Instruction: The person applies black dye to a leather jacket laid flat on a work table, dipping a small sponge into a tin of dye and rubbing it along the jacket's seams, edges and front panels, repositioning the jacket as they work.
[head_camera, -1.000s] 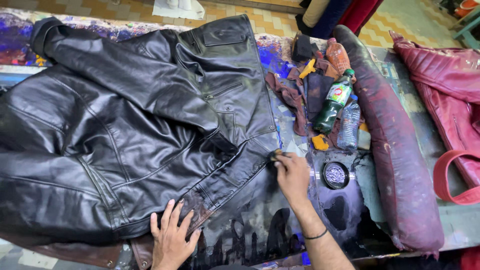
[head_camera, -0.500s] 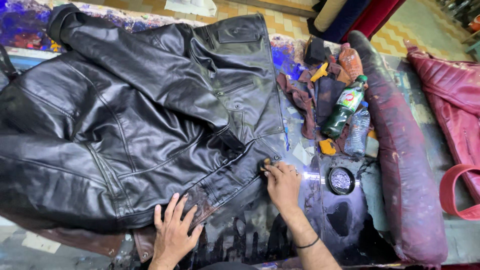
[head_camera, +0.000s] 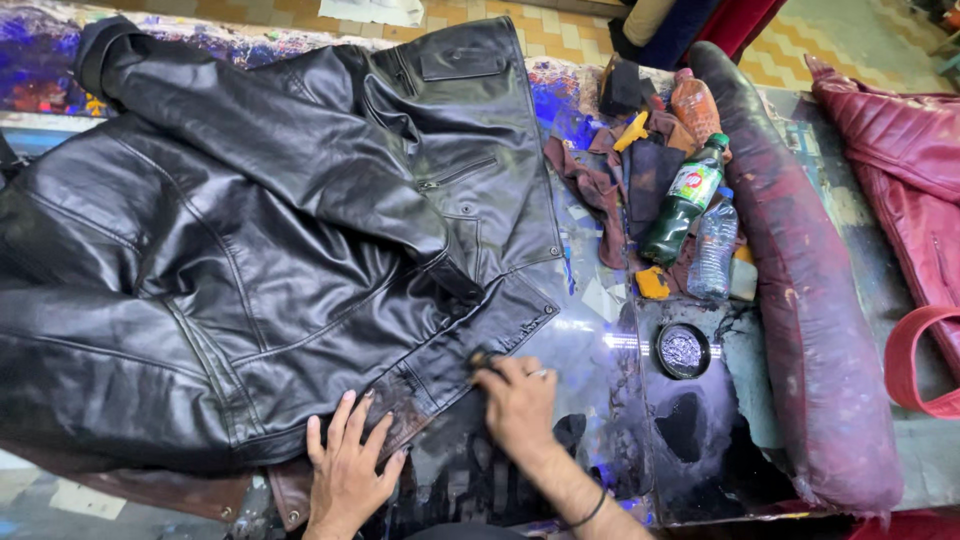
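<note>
— What takes up most of the bench (head_camera: 600, 340) from where you stand?

— A black leather jacket (head_camera: 250, 250), spread flat across the whole left and middle of the frame, its collar toward the top and its hem running down to the lower centre. A strip of brown, worn-looking leather shows along the hem at the bottom.

— And on the right?

— A long, dark red padded roll (head_camera: 800, 300) lies from the top centre down to the lower right. Beyond it, at the right edge, a maroon leather garment (head_camera: 900, 170) with a red strap looping out.

— Anything between the roll and the jacket?

— A heap of stained rags (head_camera: 610, 180) in the upper centre, with a green bottle (head_camera: 682, 200) lying on them and a clear plastic bottle (head_camera: 712, 250) just beside it. Below those, a small round open tin (head_camera: 683, 350) of dark stuff sits on the smeared bench top.

— The hands?

— The left hand (head_camera: 345, 470) lies open, fingers spread, pressing flat on the brown hem at the bottom centre. The right hand (head_camera: 518, 400) is just to its right, fingers pinched closed round a small dark dauber (head_camera: 480, 360), its tip touching the jacket's lower front edge. A dark band sits on that wrist.
</note>
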